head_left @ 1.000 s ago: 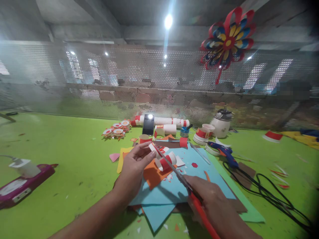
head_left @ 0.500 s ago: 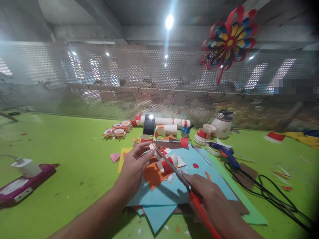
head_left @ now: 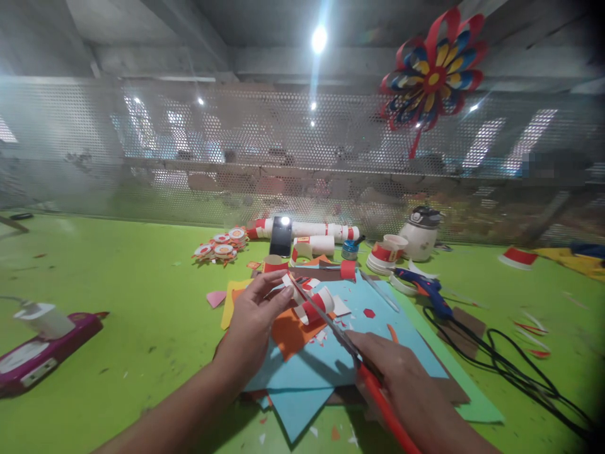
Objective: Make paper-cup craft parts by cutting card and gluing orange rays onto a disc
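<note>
My left hand (head_left: pixel 253 321) pinches a small white-and-red paper piece (head_left: pixel 287 281) between thumb and fingers. In my right hand (head_left: pixel 394 362) are scissors (head_left: pixel 375 391) with red handles. Their long blades reach up and left, and the tips lie at the paper piece; whether they are parted there is too small to tell. Just below the blades, a red-and-white paper roll (head_left: pixel 312 309) lies over an orange sheet (head_left: pixel 289 337). Beneath that spreads a light blue sheet (head_left: pixel 283 375), with small paper scraps scattered over it.
Behind the hands are a phone (head_left: pixel 281 238), a long white tube (head_left: pixel 312 231), a blue ink bottle (head_left: pixel 350 250) and a white jug (head_left: pixel 420 236). A glue gun (head_left: pixel 428 290) with black cable lies right. A purple power strip (head_left: pixel 57 350) sits left. Several paper discs (head_left: pixel 222 246) stand behind.
The whole view has shifted very slightly. Both hands keep nearly the same pose, with the scissors still at the paper piece.
</note>
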Demonstrator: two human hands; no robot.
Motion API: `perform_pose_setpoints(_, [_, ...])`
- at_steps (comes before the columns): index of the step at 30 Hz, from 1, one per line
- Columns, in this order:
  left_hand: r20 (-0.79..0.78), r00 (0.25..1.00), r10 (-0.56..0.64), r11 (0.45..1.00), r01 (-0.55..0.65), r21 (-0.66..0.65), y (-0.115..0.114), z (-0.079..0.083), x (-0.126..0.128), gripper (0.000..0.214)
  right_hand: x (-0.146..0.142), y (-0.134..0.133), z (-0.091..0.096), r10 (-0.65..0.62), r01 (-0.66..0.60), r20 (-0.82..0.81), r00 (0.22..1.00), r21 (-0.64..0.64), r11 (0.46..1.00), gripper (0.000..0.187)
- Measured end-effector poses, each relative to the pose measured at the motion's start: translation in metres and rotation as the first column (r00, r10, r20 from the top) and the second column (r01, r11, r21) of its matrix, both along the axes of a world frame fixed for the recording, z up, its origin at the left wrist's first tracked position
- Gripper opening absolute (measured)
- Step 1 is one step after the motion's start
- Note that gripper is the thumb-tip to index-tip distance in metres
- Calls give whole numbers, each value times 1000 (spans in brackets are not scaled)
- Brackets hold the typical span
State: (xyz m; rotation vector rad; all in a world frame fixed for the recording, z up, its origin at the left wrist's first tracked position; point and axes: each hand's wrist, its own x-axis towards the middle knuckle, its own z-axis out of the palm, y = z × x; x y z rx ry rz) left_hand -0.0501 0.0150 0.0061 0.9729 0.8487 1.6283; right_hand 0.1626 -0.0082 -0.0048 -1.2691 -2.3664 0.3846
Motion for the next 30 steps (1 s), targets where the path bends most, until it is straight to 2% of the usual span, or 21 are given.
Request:
perform_pose_setpoints(8, [-23,1000,8,1000,-8,10,0,-2,-1,25,1,-1,0,2,-2,-22,1000,-24,1000,28])
perform_pose_setpoints(11, [-15,1000,-1,1000,2,15,0,-1,0,25,0,-1,-1,16,-18,-59,998,-37,999,21])
perform_pose_setpoints(14, [-16,1000,-14,1000,14,8,-1,0,0,32,-1,-1,-1,35,-39,-91,995,-43,998,17])
perform_pose_setpoints(17, [17,999,-45,999,46,-24,-1,2,-1,37,-2,-1,0,2,-5,-89,996,-34,999,18])
perform_pose_setpoints(21, [109,993,-54,998,58,-31,1,5,-1,29,-3,0,1,-48,45,-66,997,-56,997,17])
perform_pose_setpoints(30, [94,994,-49,998,51,-25,0,4,1,21,-3,1,4,2,-7,-70,998,-74,997,27])
